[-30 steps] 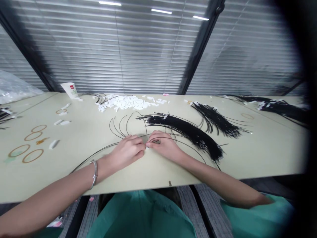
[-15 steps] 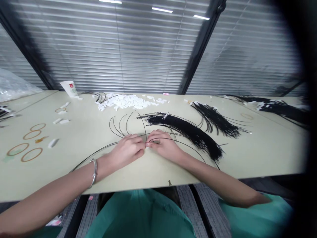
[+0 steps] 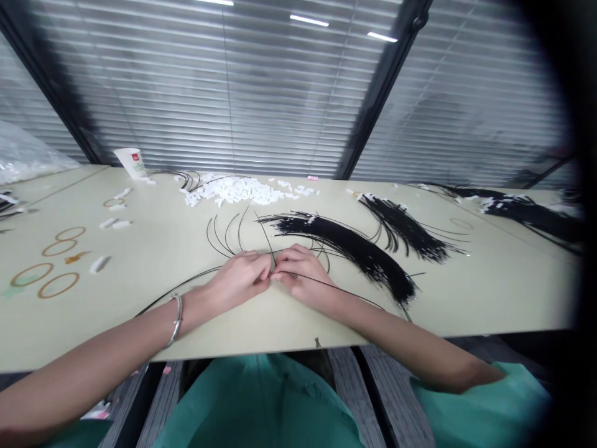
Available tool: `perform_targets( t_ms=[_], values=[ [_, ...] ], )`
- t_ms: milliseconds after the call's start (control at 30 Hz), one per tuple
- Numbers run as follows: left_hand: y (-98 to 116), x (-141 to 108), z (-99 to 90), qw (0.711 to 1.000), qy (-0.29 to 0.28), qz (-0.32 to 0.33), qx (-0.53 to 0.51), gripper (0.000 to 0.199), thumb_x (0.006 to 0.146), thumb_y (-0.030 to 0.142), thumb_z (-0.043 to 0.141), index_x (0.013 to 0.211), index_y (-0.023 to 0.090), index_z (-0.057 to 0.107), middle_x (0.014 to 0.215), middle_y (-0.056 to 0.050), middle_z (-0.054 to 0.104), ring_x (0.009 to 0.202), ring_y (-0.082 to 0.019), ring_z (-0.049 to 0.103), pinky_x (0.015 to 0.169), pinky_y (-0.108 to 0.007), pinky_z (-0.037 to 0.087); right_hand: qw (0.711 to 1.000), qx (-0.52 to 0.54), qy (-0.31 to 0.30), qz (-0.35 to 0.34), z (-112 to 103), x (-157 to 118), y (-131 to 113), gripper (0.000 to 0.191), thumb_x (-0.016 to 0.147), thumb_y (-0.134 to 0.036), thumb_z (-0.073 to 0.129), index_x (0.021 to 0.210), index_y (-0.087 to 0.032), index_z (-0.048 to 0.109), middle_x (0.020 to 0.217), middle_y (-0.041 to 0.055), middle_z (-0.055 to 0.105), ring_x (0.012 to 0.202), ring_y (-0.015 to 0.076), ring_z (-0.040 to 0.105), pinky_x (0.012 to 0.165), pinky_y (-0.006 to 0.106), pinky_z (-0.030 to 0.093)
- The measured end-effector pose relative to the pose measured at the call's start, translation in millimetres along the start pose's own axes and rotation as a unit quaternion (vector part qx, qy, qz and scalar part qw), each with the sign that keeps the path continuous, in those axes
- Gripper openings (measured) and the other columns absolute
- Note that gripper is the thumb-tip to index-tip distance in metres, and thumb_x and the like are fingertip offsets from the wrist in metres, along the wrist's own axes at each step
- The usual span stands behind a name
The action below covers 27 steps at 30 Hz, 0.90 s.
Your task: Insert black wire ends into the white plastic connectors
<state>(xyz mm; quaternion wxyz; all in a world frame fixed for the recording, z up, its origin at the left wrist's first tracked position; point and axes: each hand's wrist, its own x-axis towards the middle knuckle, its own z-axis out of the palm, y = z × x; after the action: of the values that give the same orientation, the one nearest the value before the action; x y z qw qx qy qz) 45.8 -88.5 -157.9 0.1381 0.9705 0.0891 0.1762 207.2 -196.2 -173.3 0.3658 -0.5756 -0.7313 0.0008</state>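
While both bare hands meet fingertip to fingertip above the pale cream table (image 3: 261, 330): left hand (image 3: 242, 279), silver metal bangle (image 3: 176, 320) at the wrist, fingers curled closed, any held item hidden; right hand (image 3: 303, 275), thumb and fingers pinched on a thin black flexible wire (image 3: 347, 291), which trails over the right wrist. Just beyond the right hand, one thick bundle of black wires (image 3: 359, 246), lying flat. Farther off, a loose heap of small white pieces (image 3: 242, 190); left of it, a white paper cup (image 3: 132, 163), tilted. At far left, tan rubber bands (image 3: 58, 285).
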Motion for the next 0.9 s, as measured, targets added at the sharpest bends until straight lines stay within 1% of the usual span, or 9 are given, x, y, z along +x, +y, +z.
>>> perform_targets(
  t_ms=[100,200,367,467,567,633,733,900],
  values=[
    [-0.6,0.9,-0.3,1.0,0.007,0.021,0.001,0.01,0.078,0.018,0.05,0.071,0.014,0.043,0.068,0.002,0.048,0.065,-0.008,0.044,0.061,-0.021,0.034,1.0,0.001,-0.003,0.019,1.9,-1.4,-0.4,0.014,0.086,-0.018,0.062,0.073,-0.016,0.067,0.083,0.0017,0.055,0.085,0.0148,0.045,0.084,0.027,0.033],
    [-1.1,1.6,-0.9,0.999,0.013,0.036,0.009,0.009,0.079,0.016,0.048,0.071,0.014,0.043,0.066,0.001,0.047,0.063,-0.008,0.043,0.061,-0.021,0.033,0.997,0.042,0.002,0.058,2.4,-1.2,0.7,0.013,0.086,-0.016,0.063,0.073,-0.014,0.064,0.082,0.0005,0.056,0.082,0.013,0.047,0.084,0.026,0.034],
    [-1.9,2.0,-1.2,1.0,0.004,0.024,0.006,0.008,0.079,0.015,0.047,0.072,0.015,0.043,0.069,0.001,0.049,0.066,-0.008,0.044,0.062,-0.021,0.034,0.992,0.089,-0.007,0.094,1.7,-2.4,2.0,0.002,0.086,-0.017,0.063,0.085,-0.016,0.063,0.087,-0.0012,0.056,0.086,0.0118,0.049,0.084,0.023,0.034],
    [-2.2,2.2,-0.6,1.0,-0.001,0.023,0.007,0.008,0.079,0.015,0.047,0.072,0.015,0.042,0.07,0.002,0.049,0.066,-0.008,0.043,0.062,-0.021,0.034,0.989,0.089,-0.005,0.116,0.2,-3.9,0.4,0.007,0.085,-0.017,0.065,0.084,-0.015,0.058,0.085,-0.0011,0.055,0.084,0.0112,0.049,0.078,0.021,0.034],
    [-1.7,2.3,-0.8,1.0,0.0,0.028,0.013,0.009,0.079,0.016,0.047,0.071,0.015,0.042,0.068,0.002,0.047,0.066,-0.008,0.043,0.063,-0.021,0.034,0.988,0.107,0.001,0.111,-2.8,-3.1,-1.4,0.014,0.085,-0.017,0.065,0.077,-0.012,0.054,0.082,0.0,0.053,0.08,0.0107,0.047,0.073,0.019,0.034],
    [-1.0,2.3,-1.6,0.999,-0.001,0.029,0.017,0.01,0.08,0.017,0.046,0.071,0.015,0.043,0.067,0.001,0.046,0.066,-0.008,0.043,0.063,-0.021,0.034,0.987,0.119,-0.001,0.107,-4.9,-1.4,-2.2,0.015,0.084,-0.016,0.065,0.076,-0.011,0.054,0.084,0.0008,0.051,0.08,0.0105,0.047,0.072,0.019,0.035],
    [-0.3,2.2,-2.8,0.999,-0.001,0.03,0.017,0.011,0.081,0.017,0.046,0.071,0.014,0.043,0.067,0.001,0.046,0.065,-0.008,0.044,0.062,-0.021,0.034,0.989,0.098,-0.006,0.108,-6.5,1.3,-3.6,0.013,0.082,-0.011,0.065,0.076,-0.011,0.054,0.087,0.0016,0.049,0.082,0.0112,0.046,0.074,0.019,0.034],
    [-0.9,2.4,-1.8,0.999,-0.004,0.037,0.019,0.012,0.082,0.019,0.046,0.072,0.014,0.043,0.067,0.001,0.046,0.065,-0.009,0.043,0.062,-0.021,0.034,0.994,0.074,0.007,0.084,-3.4,2.8,-4.9,0.016,0.078,-0.005,0.065,0.072,-0.01,0.052,0.084,0.0016,0.048,0.081,0.0115,0.044,0.073,0.02,0.033]
  ],
)
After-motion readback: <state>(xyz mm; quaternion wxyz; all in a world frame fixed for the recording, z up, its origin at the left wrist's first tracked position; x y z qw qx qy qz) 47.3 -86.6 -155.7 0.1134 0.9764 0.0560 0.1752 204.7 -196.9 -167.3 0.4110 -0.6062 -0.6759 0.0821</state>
